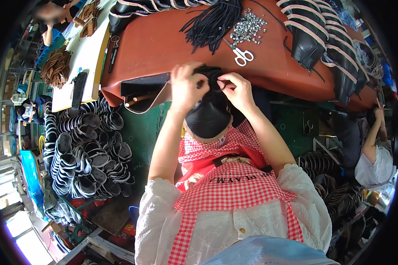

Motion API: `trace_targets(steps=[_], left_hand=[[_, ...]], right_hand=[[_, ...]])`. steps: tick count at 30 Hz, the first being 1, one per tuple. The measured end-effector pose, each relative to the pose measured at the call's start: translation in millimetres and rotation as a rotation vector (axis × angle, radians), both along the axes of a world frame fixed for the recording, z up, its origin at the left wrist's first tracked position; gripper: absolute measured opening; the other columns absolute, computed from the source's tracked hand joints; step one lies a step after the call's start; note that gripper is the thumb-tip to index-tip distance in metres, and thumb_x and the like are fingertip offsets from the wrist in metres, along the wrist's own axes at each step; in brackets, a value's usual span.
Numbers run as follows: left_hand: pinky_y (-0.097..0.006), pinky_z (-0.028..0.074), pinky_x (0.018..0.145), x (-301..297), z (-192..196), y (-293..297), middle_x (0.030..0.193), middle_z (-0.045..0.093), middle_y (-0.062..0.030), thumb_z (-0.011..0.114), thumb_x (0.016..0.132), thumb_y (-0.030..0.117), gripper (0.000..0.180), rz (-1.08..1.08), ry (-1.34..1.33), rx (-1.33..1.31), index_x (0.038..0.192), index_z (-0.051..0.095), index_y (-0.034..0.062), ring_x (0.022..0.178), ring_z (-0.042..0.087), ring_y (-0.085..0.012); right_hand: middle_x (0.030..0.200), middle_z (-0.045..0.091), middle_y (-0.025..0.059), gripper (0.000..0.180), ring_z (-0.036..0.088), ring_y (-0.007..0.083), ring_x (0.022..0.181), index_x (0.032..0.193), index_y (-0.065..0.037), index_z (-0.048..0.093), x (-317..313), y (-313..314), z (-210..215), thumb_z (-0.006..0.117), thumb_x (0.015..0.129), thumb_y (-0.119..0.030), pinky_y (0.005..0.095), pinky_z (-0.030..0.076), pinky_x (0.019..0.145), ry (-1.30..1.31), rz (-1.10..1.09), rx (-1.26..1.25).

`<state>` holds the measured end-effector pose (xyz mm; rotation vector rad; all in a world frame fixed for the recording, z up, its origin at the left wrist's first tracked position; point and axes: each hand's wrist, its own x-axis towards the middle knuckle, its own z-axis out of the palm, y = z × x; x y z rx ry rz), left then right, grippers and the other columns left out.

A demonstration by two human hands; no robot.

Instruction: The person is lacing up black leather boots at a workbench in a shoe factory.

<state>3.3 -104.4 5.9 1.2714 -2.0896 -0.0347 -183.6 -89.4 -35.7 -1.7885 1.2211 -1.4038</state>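
Observation:
A black leather shoe upper (208, 121) with a pale zigzag-cut edge hangs over my lap, its toe end toward me. Thumb and fingers of my left hand (188, 86) are curled round its upper left part. My right hand (236, 90) pinches at the right side of the same opening; whatever small piece lies between those fingertips is hidden. Beyond my hands, white-handled scissors (243, 56) lie on the brown table cover (154, 42). Near them are a bundle of black laces (211, 26) and a pile of small metal pieces (248, 27).
More black shoe uppers (307, 42) lie in rows at the table's right. An open pouch (141, 99) hangs at the front edge, left of my hands. Stacked uppers (84, 150) fill the lower left. A phone (78, 90) rests on the white side table. Other people work at both sides.

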Motion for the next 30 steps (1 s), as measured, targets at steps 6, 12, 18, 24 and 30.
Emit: trace_targets(steps=[6, 12, 18, 24, 30], left_hand=[[-0.039, 0.05, 0.077, 81, 7, -1, 0.098, 0.064, -0.0102, 0.071, 0.063, 0.008, 0.005, 0.516, 0.114, -0.154, 0.068, 0.069, 0.0071, 0.089, 0.062, -0.0294], [-0.038, 0.052, 0.069, 38, -2, 63, 0.101, 0.06, -0.0114, 0.076, 0.074, 0.024, 0.04, 0.281, 0.092, 0.52, 0.105, 0.056, 0.0092, 0.082, 0.064, -0.027], [-0.031, 0.049, 0.06, 34, -28, 71, 0.085, 0.061, -0.0066, 0.075, 0.078, 0.024, 0.033, 0.118, 0.035, 0.611, 0.098, 0.059, 0.0047, 0.064, 0.06, -0.0157], [-0.024, 0.043, 0.053, 47, -3, 68, 0.073, 0.054, -0.0028, 0.07, 0.076, 0.002, 0.022, 0.133, 0.534, 0.613, 0.097, 0.065, 0.0043, 0.058, 0.052, -0.0076], [-0.019, 0.048, 0.057, 55, 10, 76, 0.094, 0.055, -0.0027, 0.067, 0.079, -0.004, 0.015, 0.269, 0.789, 0.309, 0.093, 0.07, 0.0015, 0.068, 0.056, -0.0069]], right_hand=[[0.107, 0.064, 0.0064, 0.016, 0.067, 0.0156, 0.086, 0.094, -0.004, 0.066, -10, 6, 9, 0.07, 0.079, 0.0, 0.0237, 0.056, 0.061, -0.009, 0.03, 0.049], [0.101, 0.067, 0.0054, 0.015, 0.065, 0.0124, 0.089, 0.099, -0.004, 0.067, -3, 11, 26, 0.066, 0.085, -0.001, 0.0224, 0.053, 0.067, -0.053, 0.046, 0.041], [0.089, 0.065, 0.0073, 0.015, 0.065, 0.0159, 0.072, 0.096, -0.005, 0.067, 10, 15, 33, 0.069, 0.081, -0.005, 0.025, 0.053, 0.059, 0.047, 0.191, 0.1], [0.102, 0.062, 0.0084, 0.03, 0.062, 0.027, 0.097, 0.103, -0.007, 0.067, 29, 11, 31, 0.075, 0.074, -0.01, 0.0354, 0.052, 0.084, 0.417, 0.418, 0.047], [0.089, 0.064, 0.0097, 0.023, 0.062, 0.026, 0.088, 0.093, -0.005, 0.068, 51, 7, 44, 0.075, 0.076, -0.018, 0.0359, 0.05, 0.078, 0.272, 0.497, 0.119]])
